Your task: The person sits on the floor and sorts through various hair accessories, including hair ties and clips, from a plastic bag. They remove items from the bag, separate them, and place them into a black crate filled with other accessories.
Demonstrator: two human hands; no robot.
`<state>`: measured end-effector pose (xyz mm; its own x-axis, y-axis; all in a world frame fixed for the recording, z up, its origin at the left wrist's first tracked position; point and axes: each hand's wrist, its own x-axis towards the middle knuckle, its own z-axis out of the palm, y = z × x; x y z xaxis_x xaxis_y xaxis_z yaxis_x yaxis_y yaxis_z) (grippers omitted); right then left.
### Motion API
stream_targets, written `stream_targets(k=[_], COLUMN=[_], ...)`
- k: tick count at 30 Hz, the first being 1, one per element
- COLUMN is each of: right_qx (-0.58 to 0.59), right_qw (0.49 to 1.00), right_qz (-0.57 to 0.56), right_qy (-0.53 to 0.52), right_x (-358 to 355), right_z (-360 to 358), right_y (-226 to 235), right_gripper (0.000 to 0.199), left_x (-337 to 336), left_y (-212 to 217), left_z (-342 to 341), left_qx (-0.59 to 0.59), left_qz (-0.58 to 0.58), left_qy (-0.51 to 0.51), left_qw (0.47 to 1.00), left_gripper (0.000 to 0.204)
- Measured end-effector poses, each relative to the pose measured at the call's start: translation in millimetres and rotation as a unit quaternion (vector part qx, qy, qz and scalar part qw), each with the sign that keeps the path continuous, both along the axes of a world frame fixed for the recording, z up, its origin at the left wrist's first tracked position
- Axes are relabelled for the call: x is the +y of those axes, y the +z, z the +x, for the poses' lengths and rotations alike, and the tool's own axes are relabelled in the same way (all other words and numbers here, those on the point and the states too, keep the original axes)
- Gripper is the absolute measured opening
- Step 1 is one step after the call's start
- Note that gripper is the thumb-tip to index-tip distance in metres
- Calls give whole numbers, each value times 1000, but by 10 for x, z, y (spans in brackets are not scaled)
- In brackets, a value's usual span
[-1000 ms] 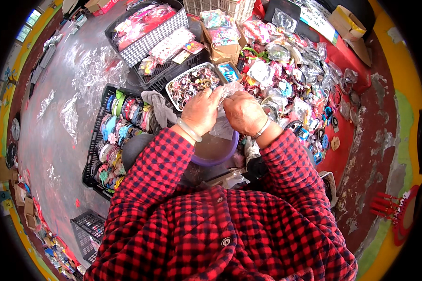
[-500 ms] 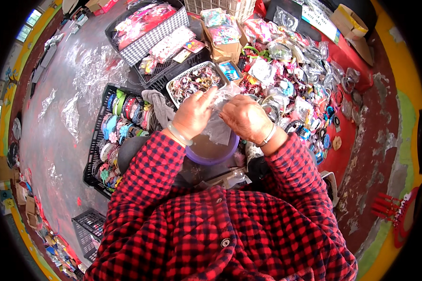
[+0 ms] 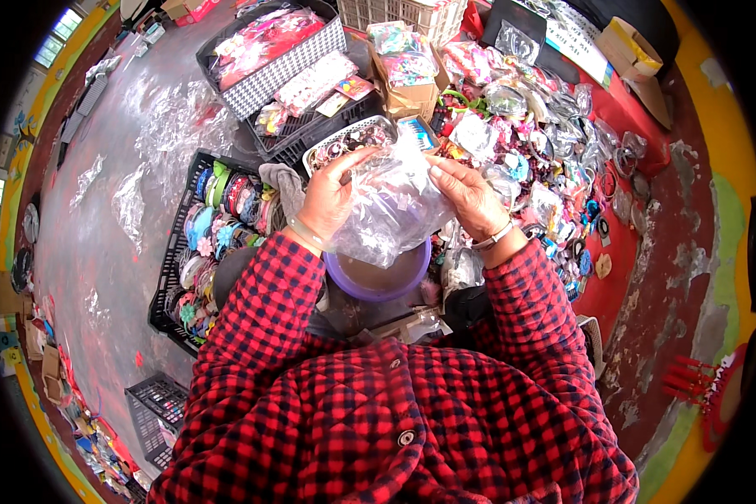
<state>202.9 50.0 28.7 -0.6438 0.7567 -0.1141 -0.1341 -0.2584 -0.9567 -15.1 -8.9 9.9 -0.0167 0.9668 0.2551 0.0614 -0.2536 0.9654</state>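
Note:
A clear plastic bag (image 3: 392,206) is stretched between my two hands, above a purple basin (image 3: 376,294). My left hand (image 3: 329,200) grips the bag's left side, thumb and fingers closed on the film. On the other side my right hand (image 3: 470,200) pinches its upper right edge. Whether anything lies inside the bag is hard to tell through the shiny film. Just beyond the bag sits a white basket (image 3: 315,155) of small hair accessories, partly hidden by it. A grey cloth (image 3: 284,189) lies beside my left hand.
At left stands a black crate (image 3: 161,277) of headbands. Farther off are a patterned basket (image 3: 277,80) of packets and a cardboard box (image 3: 412,99). A heap of bagged hair accessories (image 3: 529,143) spreads to the right over red cloth. Loose plastic film (image 3: 130,206) lies on the floor.
My hands have moved apart, the right one outward, and the crumpled plastic between them is now spread open as a wide bag. It covers more of the basin and basket.

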Motion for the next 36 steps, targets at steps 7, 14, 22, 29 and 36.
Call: stream_targets(k=[7, 14, 22, 29, 36], right_qx=[-65, -9, 120, 106, 69], right_qw=[998, 997, 990, 984, 984], right_qz=[0, 24, -60, -108, -136], right_qy=[4, -67, -35, -99, -87], right_x=[-3, -16, 75, 33, 50], right_z=[-23, -72, -82, -170, -161], right_y=[-62, 91, -183, -188, -293], right_gripper=[38, 42, 11, 7, 9], left_x=[-36, -62, -94, -142, -185], left_y=[122, 153, 92, 280, 214], left_z=[50, 66, 191, 274, 314], left_qx=[354, 349, 253, 314, 309], left_qz=[221, 279, 265, 348, 340], left_qy=[122, 78, -27, 9, -13], left_qw=[901, 891, 930, 883, 888], left_gripper=[43, 33, 34, 31, 34])
